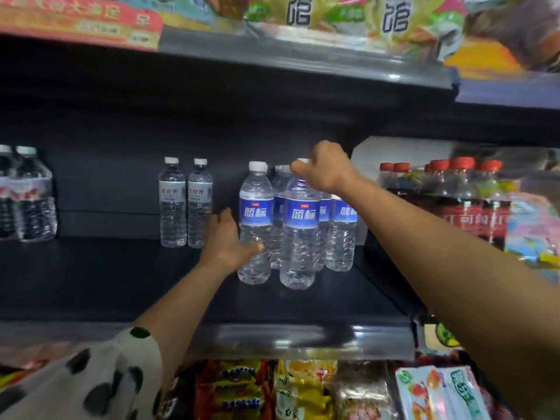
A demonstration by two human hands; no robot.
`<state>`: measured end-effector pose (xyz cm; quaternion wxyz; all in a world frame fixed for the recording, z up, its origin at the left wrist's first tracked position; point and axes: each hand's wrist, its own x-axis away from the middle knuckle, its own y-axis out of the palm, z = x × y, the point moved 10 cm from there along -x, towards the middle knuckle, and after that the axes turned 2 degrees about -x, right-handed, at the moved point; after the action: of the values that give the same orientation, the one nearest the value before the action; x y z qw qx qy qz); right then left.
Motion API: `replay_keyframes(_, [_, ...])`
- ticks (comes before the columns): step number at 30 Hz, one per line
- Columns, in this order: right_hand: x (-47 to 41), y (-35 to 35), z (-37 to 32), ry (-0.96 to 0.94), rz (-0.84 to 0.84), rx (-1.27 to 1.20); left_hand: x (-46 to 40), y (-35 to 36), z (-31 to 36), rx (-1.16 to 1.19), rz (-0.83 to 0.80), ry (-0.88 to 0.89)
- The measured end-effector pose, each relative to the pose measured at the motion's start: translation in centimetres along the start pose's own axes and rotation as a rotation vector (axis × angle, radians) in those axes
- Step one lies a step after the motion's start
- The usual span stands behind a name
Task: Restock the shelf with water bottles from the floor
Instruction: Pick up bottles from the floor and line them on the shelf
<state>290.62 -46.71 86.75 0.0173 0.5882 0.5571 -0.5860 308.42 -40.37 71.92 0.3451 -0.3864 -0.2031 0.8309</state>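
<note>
While you reach into the shelving, this is how things stand.

Shelf: the dark matte metal shelf (121,283) is flat, with a glossy grey price rail along its front edge.

Front bottles: two clear ribbed plastic water bottles with blue labels and white screw caps stand upright at the front of a cluster, the left front bottle (255,225) and the right front bottle (300,231) just beside each other.

Bottles behind: more blue-label bottles (342,234) of the same kind stand close behind and to the right; how many, you cannot tell.

Your left hand (227,241): arm stretched forward and up from a white sleeve with dark spots (91,380), back of the hand toward you, fingers curled round the lower ribbed body of the left front bottle.

Your right hand (325,168): bare forearm running up from the lower right, wrist bent down, fingers closed over the cap and neck of the right front bottle.

Other water: two slimmer clear bottles with pale labels (185,204) stand side by side to the left, apart from the cluster; further clear bottles (27,195) sit at the far left edge.

Right bay: red-capped dark soda bottles (454,201) in shiny shrink wrap.

Above and below: crinkly bright snack packets (303,386) lie on the shelf below; coloured packets (348,16) line the shelf above.
</note>
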Motion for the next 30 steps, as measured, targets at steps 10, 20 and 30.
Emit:
replay_keyframes(10, [-2.6, 3.6, 1.2, 0.013, -0.041, -0.060, -1.1, 2.7, -0.1, 0.225, -0.157, 0.073])
replay_keyframes(20, [-2.1, 3.9, 1.1, -0.003, -0.092, -0.101, -0.8, 2.6, 0.4, 0.197, -0.229, 0.092])
replay_keyframes(30, [1.5, 1.4, -0.3, 0.004, -0.088, -0.072, 0.1, -1.0, 2.8, 0.104, -0.161, 0.173])
